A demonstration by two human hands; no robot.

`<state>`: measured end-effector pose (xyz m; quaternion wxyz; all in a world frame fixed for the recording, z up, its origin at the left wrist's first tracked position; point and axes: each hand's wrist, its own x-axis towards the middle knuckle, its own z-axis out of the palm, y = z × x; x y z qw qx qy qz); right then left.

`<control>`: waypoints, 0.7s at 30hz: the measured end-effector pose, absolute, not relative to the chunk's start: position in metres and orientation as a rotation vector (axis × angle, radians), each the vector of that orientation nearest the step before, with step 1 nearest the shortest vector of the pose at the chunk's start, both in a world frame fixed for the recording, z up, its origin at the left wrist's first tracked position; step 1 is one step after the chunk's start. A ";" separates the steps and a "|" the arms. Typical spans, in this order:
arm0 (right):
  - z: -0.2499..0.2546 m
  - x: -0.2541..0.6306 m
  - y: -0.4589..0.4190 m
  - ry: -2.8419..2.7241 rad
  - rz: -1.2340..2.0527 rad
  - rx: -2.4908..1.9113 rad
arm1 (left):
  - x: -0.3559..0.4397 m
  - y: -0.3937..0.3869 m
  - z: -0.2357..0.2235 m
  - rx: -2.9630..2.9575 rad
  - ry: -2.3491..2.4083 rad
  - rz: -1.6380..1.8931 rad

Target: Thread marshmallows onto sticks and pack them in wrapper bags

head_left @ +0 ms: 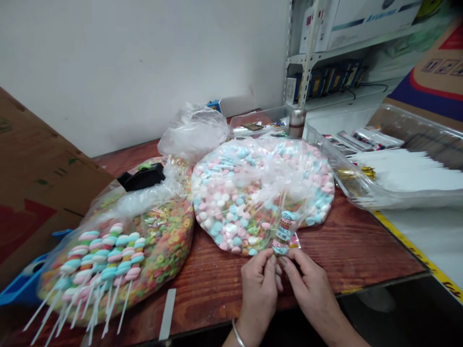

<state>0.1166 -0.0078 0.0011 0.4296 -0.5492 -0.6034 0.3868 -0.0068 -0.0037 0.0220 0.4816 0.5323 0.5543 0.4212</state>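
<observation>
While a wrapped candy stack [283,233] leans slightly, right of centre in the lower frame, the left hand [258,279] and right hand [306,279] both pinch its bottom end. Just beyond, a bag of pastel sweets [231,217] lies mid-frame on the worktop [211,284]; at lower left, candy sticks [109,273] rest on a bag of colourful rings [170,236].
</observation>
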 end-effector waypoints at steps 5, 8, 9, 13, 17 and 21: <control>0.010 0.113 -0.004 -1.209 1.285 -1.262 | -0.003 -0.004 0.019 1.157 1.277 1.111; 0.015 0.115 -0.004 -1.016 1.521 -1.119 | -0.011 0.000 0.021 1.149 1.159 1.053; 0.017 0.118 -0.004 -1.023 1.538 -1.107 | -0.015 0.002 0.024 1.182 1.125 1.024; 0.028 0.130 -0.006 -1.410 1.353 -1.208 | -0.035 0.007 0.049 1.501 1.030 0.860; 0.037 0.143 -0.007 -1.601 1.078 -1.314 | -0.047 0.003 0.068 1.891 1.029 0.652; 0.044 0.150 -0.012 -1.644 1.031 -1.277 | -0.045 -0.001 0.063 2.233 1.253 0.542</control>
